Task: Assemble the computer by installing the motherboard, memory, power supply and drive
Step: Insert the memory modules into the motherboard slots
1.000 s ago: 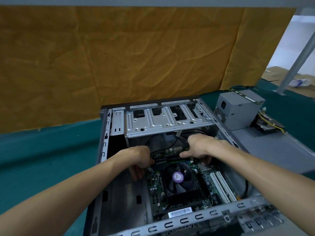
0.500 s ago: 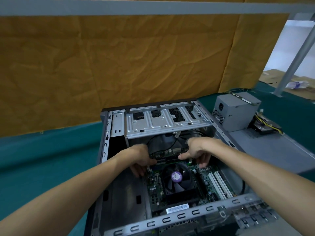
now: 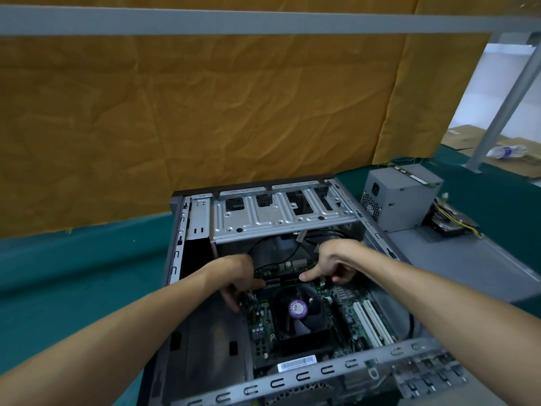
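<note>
Behind my bench [image 3: 73,276], covered in teal cloth, I see a wrinkled mustard-yellow paper backdrop [image 3: 205,118] along its far edge. A grey metal frame bar [image 3: 234,23] crosses overhead. Flattened brown cardboard [image 3: 456,139] lies beyond the far right corner, a crumpled clear plastic wrapper [image 3: 508,150] lying on it.

Teal table cover [image 3: 73,273], mustard crinkled backdrop [image 3: 205,127], purple-labelled black fan [image 3: 297,310]
</note>
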